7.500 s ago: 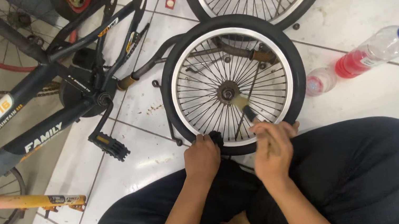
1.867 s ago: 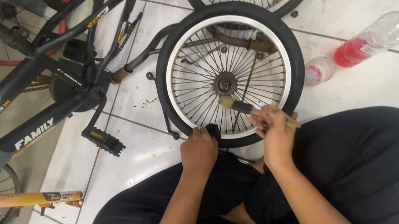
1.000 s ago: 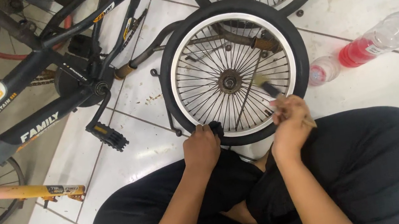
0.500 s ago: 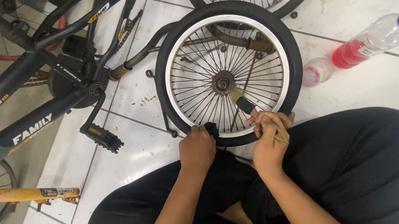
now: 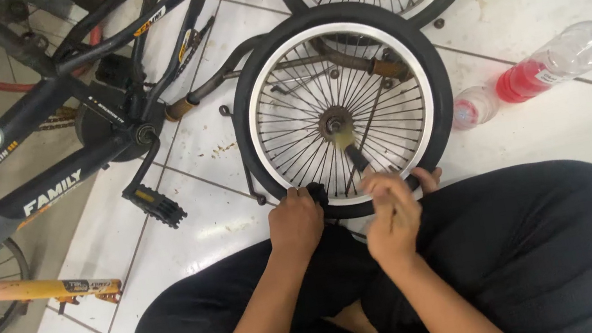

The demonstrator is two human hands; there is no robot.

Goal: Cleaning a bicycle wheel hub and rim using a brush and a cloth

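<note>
On the white tiled floor, you are sitting cross-legged with a small bicycle wheel lying flat just ahead of your knees. Your left hand is gripping the tyre's near edge, while your right hand is clenching the handle of a brush whose tip is touching the hub. A plastic bottle of red liquid is lying to the right, a black bicycle frame to the left.
</note>
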